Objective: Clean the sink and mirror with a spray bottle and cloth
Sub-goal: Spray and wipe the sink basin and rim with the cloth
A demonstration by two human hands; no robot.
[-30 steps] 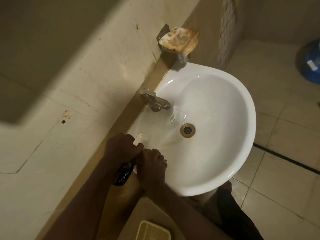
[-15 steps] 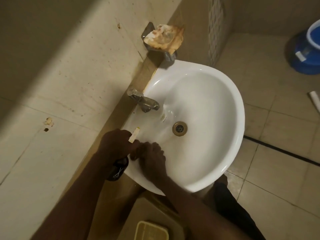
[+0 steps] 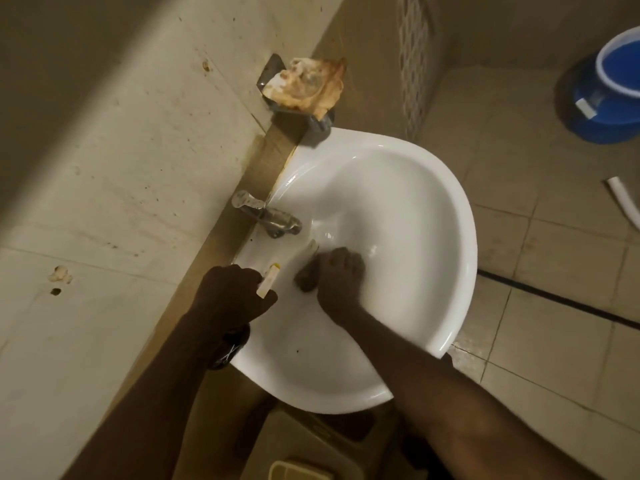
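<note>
L hand [image 3: 232, 295] grips spray bottle [image 3: 231, 347] at sink [image 3: 446, 237] rim, nozzle over basin, w/ R hand [image 3: 337, 277] curled on cloth [image 3: 304, 280] inside basin below tap [image 3: 273, 218].

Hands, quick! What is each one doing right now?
Left hand: fingers curled round the spray bottle.
Right hand: fingers curled over a cloth, pressing it in the sink.

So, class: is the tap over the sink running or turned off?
Off, as far as shows. No stream falls from the tap into the sink; the right hand wipes below its spout.
</note>
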